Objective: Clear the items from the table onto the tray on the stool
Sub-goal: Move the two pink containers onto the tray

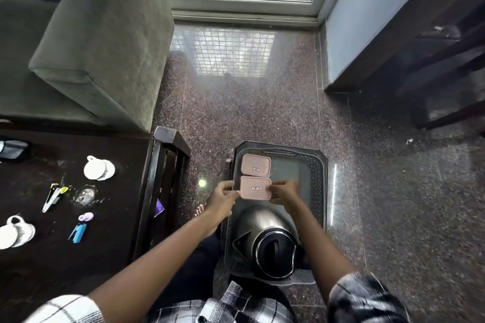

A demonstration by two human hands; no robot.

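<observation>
Fingers of your left hand (223, 196) and right hand (284, 191) pinch opposite short ends of a pink rectangular plastic box (256, 188) in the middle of the grey plastic tray (319, 191), just beside a matching pink box (256, 164) at the tray's far end.

Nothing readable: far sticker (256, 169) on far pink box (249, 161) lid and near sticker (255, 188) on near pink box (249, 193) lid (2 small white tags) show dark marks too blurred to make out.
</observation>
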